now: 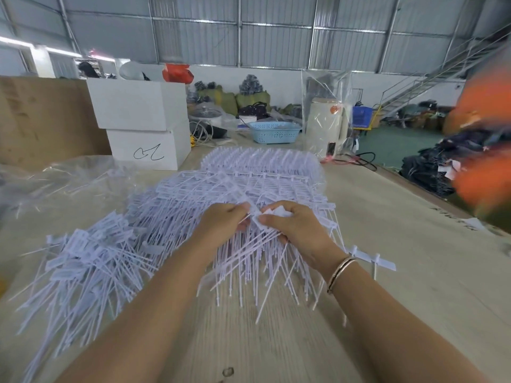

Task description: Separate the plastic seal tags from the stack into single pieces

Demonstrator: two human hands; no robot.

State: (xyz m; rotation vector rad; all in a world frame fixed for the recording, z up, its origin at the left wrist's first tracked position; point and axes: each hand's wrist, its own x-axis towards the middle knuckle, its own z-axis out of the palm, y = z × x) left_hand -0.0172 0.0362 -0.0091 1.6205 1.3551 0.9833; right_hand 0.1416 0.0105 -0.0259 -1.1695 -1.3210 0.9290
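A big stack of joined white plastic seal tags lies across the middle of the wooden table, their thin tails pointing toward me. A heap of single loose tags lies to the left. My left hand pinches a tag at the stack's near edge. My right hand grips a bunch of tags by their flat heads, just beside the left hand. Two loose tags lie by my right wrist.
Two white boxes are stacked at the back left, beside crumpled clear plastic. A blue basket and a bagged white appliance stand behind the stack. Something blurred and orange fills the right edge.
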